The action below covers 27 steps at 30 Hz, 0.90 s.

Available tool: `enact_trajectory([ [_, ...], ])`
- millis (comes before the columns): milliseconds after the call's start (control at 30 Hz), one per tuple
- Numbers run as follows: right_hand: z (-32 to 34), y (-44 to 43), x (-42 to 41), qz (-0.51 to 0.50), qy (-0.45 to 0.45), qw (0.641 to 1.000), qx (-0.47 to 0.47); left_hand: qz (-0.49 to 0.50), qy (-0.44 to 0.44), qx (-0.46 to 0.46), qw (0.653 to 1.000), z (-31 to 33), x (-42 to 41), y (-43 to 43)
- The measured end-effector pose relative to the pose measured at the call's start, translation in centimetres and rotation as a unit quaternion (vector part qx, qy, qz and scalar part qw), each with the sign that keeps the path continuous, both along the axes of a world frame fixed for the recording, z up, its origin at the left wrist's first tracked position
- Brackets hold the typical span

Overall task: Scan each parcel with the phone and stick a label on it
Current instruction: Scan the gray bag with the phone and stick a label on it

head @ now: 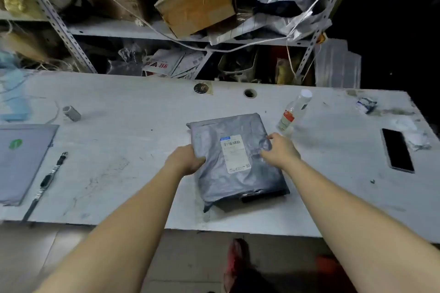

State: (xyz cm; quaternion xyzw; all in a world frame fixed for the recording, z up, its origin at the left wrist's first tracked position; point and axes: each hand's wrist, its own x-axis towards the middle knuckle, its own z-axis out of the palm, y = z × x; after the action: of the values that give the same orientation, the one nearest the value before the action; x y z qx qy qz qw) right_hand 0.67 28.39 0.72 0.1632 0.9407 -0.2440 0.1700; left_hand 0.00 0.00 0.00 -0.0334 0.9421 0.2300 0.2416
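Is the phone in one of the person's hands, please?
No, the phone lies on the table while the left hand and right hand hold the parcel.

A grey plastic parcel, crinkled with a soft sheen, carries a matt white paper label. The white table looks matt, scuffed and stained. The phone is glossy black. Behind, a brown cardboard box sits on perforated metal shelving.

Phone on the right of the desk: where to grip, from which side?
Pinch the phone across its long edges near mid-length, from above, with the right hand, once it lets go of the parcel. It lies flat, dark face up, so nothing offers underneath; its narrow width suits a pinch. Mind the crumpled paper close to its right edge.
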Motion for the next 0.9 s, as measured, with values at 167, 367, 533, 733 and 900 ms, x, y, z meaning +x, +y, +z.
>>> enact_trajectory([
  [167, -4.6, 1.8, -1.0, -0.053, -0.030, 0.997, -0.051, 0.155, -0.061, 0.134, 0.977, -4.1, 0.8, 2.2],
  [367, -7.2, 3.1, 0.1, -0.099, -0.009, 0.983, -0.155, 0.305, -0.050, 0.217, 0.926, -7.3, 2.5, 2.7],
  [533, -7.0, 3.1, 0.6, -0.120, -0.010, 0.980, -0.161, 0.264, -0.007, 0.225, 0.938, -7.6, 2.5, 1.9],
  [733, -5.4, 2.9, 3.7, -0.216, 0.016, 0.959, -0.184, 0.196, 0.038, 0.247, 0.948, -6.1, 1.6, 0.9],
  [900, -3.2, 1.4, 8.0, -0.312, 0.057, 0.930, -0.188, 0.112, 0.043, 0.283, 0.952, -5.4, 0.7, 0.5],
])
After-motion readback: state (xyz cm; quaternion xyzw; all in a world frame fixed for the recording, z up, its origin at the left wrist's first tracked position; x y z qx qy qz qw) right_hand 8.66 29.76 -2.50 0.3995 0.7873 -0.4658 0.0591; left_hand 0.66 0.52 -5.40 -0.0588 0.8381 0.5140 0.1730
